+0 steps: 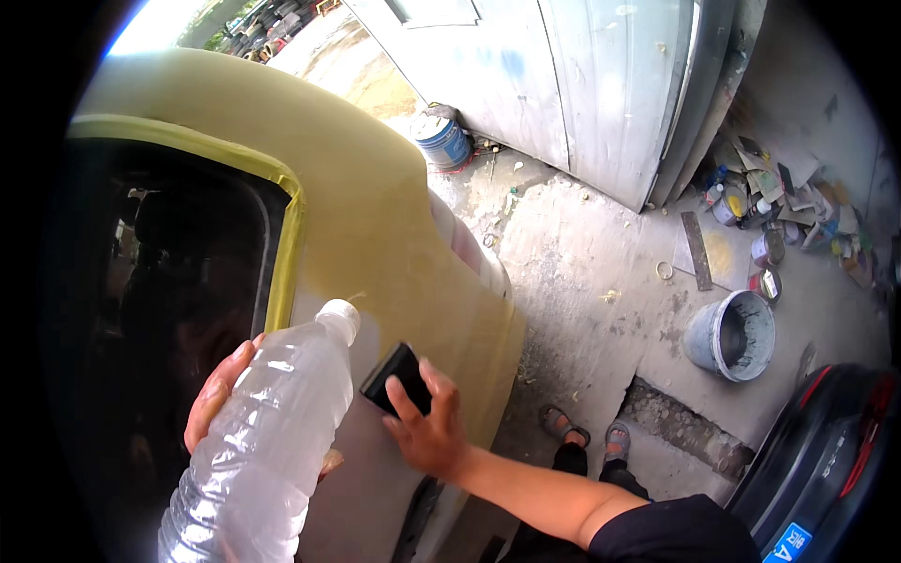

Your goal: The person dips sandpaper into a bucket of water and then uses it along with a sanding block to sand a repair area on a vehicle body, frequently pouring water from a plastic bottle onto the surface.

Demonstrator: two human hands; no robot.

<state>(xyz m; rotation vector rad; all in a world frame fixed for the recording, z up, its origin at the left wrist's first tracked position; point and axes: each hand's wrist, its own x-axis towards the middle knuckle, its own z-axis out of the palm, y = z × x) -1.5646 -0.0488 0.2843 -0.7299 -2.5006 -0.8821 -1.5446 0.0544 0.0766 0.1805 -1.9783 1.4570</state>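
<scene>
At the far left you have the dark car window (178, 253), and your left hand (214, 402) comes up beside it, wrapped around the clear plastic bottle (258, 441), fingers showing along its left side. You have the bottle tilted, its white cap (339, 321) toward the upper right and its lower end running off the bottom of the view. Yellow masking tape (293, 225) follows the window's top and right edges. Right of that spreads the dull yellow car body (366, 197), with a paler grey patch near the bottle's cap. Just right of the bottle is the black block (398, 378), over the body panel; you cannot tell here whether it touches the surface. Your right hand (436, 424) holds this block from its right side in a narrow grip, fingers spread along it. Farther off stands a blue pail (443, 141) on the concrete floor (563, 244), near the pale metal door (601, 84). Your sandalled feet (564, 425) show below. Farther right, you have a grey bucket (700, 336) tipped at an angle, cans and scraps (770, 202) heaped by the wall, and a black car (817, 460) at the lower right.
</scene>
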